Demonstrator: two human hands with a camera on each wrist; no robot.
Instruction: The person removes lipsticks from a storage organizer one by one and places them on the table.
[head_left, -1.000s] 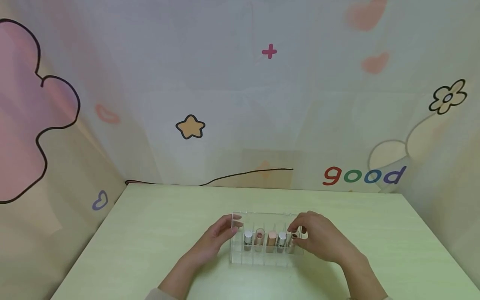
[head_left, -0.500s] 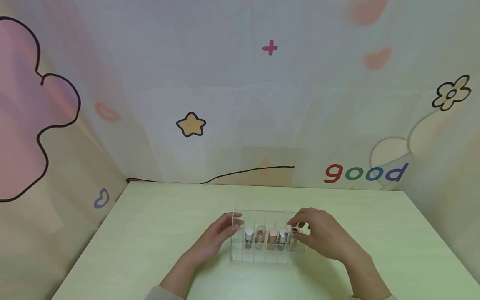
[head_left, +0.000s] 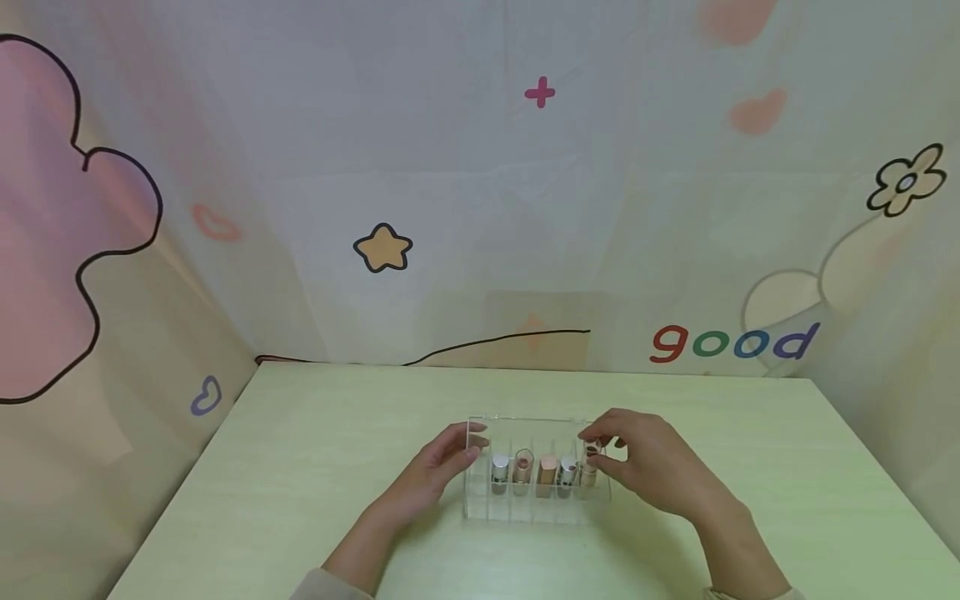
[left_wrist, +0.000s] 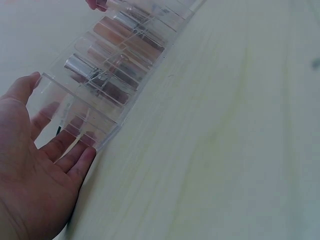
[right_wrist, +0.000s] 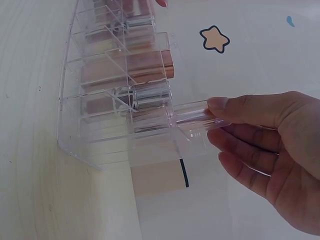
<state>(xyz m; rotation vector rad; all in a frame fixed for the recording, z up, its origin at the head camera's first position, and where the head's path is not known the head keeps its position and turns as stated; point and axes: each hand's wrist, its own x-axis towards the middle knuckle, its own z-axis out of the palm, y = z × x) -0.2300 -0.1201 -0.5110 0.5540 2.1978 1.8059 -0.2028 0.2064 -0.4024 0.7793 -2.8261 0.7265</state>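
A clear acrylic lipstick organizer [head_left: 525, 510] stands on the table with a row of lipsticks in its compartments. My left hand [head_left: 435, 471] grips its left end, thumb at the near side and fingers behind the wall. At the right end, my right hand [head_left: 656, 462] pinches the clear cap of a lipstick [right_wrist: 192, 115] between thumb and fingers. That lipstick sticks up higher than its neighbours, its lower part still within the compartment. Beside it are a silver-capped lipstick [right_wrist: 152, 95], a copper-coloured one [right_wrist: 155, 67], a clear-capped one [head_left: 522, 472] and another silver-capped one [head_left: 500, 475].
The organizer's leftmost compartment [left_wrist: 85, 112] holds no lipstick. A pale wood-grain table [head_left: 322, 417] extends around it. Behind and at the sides hangs a printed cloth [head_left: 480, 208] with a star, a flower and the word "good".
My right hand has moved slightly upward, drawing the rightmost lipstick partly up out of its compartment. The left hand keeps its grip on the organizer's left end.
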